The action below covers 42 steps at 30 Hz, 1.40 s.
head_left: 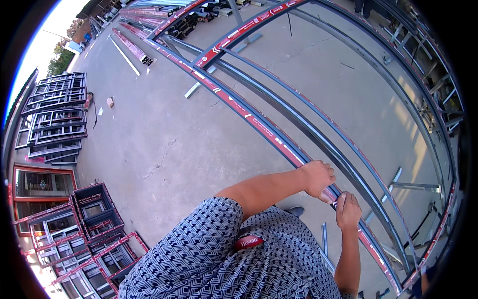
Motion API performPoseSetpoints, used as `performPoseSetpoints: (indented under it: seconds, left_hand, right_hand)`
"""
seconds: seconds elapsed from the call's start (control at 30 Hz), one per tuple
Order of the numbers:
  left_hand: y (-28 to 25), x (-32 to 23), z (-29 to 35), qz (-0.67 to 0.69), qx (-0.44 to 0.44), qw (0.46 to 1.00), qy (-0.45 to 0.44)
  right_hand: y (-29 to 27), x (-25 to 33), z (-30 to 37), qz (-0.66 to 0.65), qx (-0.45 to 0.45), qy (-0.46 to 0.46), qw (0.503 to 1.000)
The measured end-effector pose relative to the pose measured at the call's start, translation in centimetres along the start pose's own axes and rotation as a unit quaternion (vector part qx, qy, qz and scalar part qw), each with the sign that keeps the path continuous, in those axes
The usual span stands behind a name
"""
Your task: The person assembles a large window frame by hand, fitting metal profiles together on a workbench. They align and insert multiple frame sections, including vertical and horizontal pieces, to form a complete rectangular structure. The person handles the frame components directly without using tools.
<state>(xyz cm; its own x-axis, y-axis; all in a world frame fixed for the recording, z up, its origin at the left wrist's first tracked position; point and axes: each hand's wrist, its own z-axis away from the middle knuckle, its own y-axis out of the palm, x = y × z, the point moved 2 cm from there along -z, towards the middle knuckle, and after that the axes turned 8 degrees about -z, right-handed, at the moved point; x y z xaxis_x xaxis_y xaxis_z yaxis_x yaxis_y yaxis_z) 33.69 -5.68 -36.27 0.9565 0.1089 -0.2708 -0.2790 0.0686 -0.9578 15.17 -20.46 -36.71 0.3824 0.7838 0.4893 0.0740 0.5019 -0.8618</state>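
Observation:
A large dark metal window frame, its faces covered in red printed film, stretches from the upper left to the lower right in front of me. My left hand is closed over its near bar, fingers curled to the far side. Just below it on the same bar, my right hand is closed too, with the fingertips bent over the top. A small dark spot shows on the bar between the two hands. Whether either hand pinches something thin is hidden.
Metal supports carry the frame. Stacked frames lean at the left, with red-filmed frames below them. Wrapped profiles lie on the concrete floor. Part of another person shows at the lower right edge.

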Motion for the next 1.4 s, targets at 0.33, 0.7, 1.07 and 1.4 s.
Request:
performPoseSetpoints:
  seconds: [0.33,0.7,1.07,1.4]
  left_hand:
    - [-5.3,16.8,10.1,-0.043,-0.009,0.998,-0.046]
    - [-7.7,22.6,14.5,-0.034,0.002,0.997,-0.065]
    - [-7.9,20.2,13.7,0.032,-0.057,0.997,-0.041]
    - [-12.0,29.8,18.7,0.075,0.046,0.994,-0.060]
  right_hand:
    - [-1.6,-2.0,1.1,-0.005,-0.002,0.009,1.000]
    - [0.6,8.6,-5.7,-0.056,0.053,-0.022,0.997]
    - [4.8,18.6,-14.5,-0.095,0.170,-0.066,0.979]
    - [4.7,23.1,-16.9,-0.104,0.178,-0.010,0.978]
